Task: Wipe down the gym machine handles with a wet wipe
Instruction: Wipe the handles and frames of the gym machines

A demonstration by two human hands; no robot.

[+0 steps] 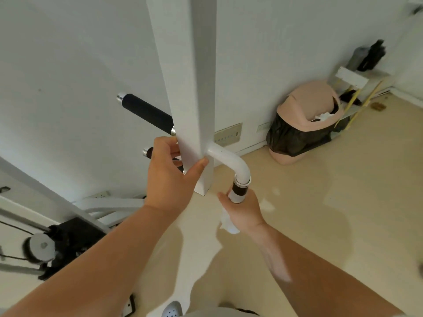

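Note:
A white square machine post [192, 92] hangs down the middle of the view. My left hand [170, 177] grips its lower end, thumb on the near face. A curved white tube [233, 162] leaves the post and ends in a black grip handle [239, 191]. My right hand [243, 210] is wrapped around that handle with a white wet wipe [227, 223] pressed between palm and grip; the wipe's tail hangs below my hand. Two more black foam handles, an upper handle [146, 113] and a lower handle [148, 152], stick out left of the post, the lower one mostly hidden behind my left hand.
A pink swing-lid bin [306, 120] with a black liner stands by the wall at right, tissue poking from its lid. A small shelf [357, 78] with dark bottles is behind it. A pulley and cable [40, 247] with frame bars sit at lower left. Beige floor spreads right.

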